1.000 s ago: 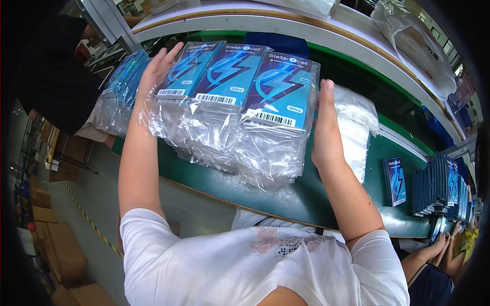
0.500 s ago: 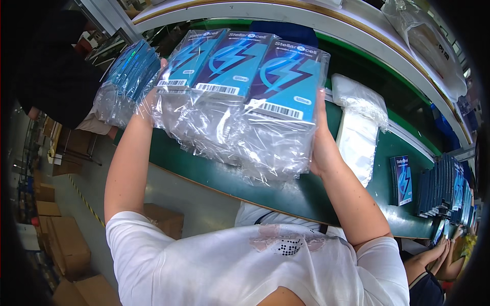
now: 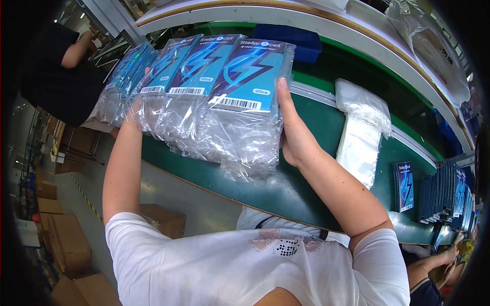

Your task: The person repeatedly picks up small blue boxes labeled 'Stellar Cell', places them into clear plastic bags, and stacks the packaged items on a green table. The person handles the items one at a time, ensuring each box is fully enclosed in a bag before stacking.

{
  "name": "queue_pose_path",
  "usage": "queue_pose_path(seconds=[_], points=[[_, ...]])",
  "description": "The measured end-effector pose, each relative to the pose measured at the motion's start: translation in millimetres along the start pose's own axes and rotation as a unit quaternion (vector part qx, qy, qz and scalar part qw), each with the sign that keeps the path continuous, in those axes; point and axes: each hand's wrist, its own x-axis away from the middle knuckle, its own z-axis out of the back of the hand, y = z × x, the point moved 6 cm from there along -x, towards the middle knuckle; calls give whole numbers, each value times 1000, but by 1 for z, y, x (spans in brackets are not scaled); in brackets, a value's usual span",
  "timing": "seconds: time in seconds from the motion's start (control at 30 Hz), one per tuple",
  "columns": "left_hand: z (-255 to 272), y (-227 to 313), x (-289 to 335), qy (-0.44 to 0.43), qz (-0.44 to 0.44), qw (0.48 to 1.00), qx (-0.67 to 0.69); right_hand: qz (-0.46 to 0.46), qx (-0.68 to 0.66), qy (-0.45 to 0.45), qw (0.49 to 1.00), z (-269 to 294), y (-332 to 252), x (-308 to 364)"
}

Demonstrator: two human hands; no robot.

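Note:
Between my two hands is a row of several blue battery boxes (image 3: 245,76) in clear plastic bags. Their loose bag ends (image 3: 235,140) hang crumpled toward me. My left hand (image 3: 133,109) presses the left end of the row, its fingers mostly hidden behind the plastic. At the other end my right hand (image 3: 295,130) is laid along the side of the last box, with the thumb side up. Left of the held row, and close against it, stands another group of bagged blue boxes (image 3: 127,76).
The green table (image 3: 204,181) runs below. To the right lie a stack of clear bags (image 3: 360,148), a single box (image 3: 403,186) and a line of boxes (image 3: 444,194). A blue bin (image 3: 293,43) and a shelf edge (image 3: 255,11) are behind. Other people (image 3: 56,86) work at both sides.
My hands have carried the row of bagged boxes left, up against the group there. On the far left, a person's bent arm has come into view.

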Motion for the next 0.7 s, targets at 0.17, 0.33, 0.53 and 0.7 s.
queue_pose_path(seconds=[0.17, 0.33, 0.53, 0.7], points=[[8, 3, 0, 15, -2, 1000, -9, 2, -22, -14, 1000, -5, 12, -16], [15, 5, 4, 33, -2, 999, -17, -2, -16, -11, 1000, -8, 14, -20], [25, 6, 12, 59, 4, 998, -33, 21, -10, 20, 1000, 0, 8, -5], [35, -1, 21, 84, 10, 996, -42, -8, 19, 62, 998, 12, -1, 23]])
